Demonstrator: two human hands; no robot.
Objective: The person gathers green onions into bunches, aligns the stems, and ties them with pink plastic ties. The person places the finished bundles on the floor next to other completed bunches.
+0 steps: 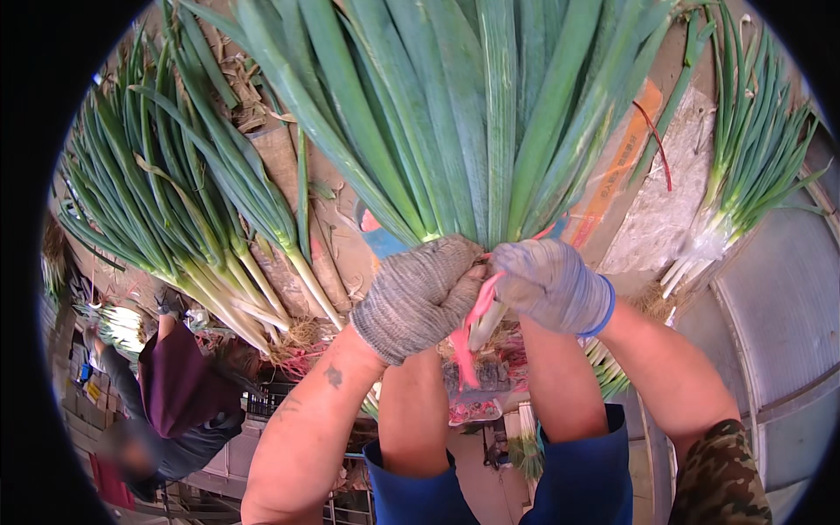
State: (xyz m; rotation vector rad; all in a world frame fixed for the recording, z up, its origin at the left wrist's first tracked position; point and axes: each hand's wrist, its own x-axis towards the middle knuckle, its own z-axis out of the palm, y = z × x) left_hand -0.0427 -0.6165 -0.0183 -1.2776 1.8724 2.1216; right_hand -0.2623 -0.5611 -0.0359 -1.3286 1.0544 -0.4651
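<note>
A large bundle of green onions [453,125] stands before me, its green leaves spreading away and its pale stems partly hidden behind my gloved hands. My left hand [420,295], in a grey knit glove, is closed on a pink plastic tie [482,302] at the bundle's neck. Close beside it, my right hand [551,285], in a grey glove with a blue cuff, pinches the same tie. The tie's loose end hangs below between my hands. Part of the tie shows behind the leaves at the right.
More green onions [151,190] with roots lie at the left. A smaller bunch [741,177] with clear plastic round its stems lies at the right. Flattened cardboard [610,170] is under the leaves. A co-worker [177,387] is at the lower left. A red tie [658,141] lies at the upper right.
</note>
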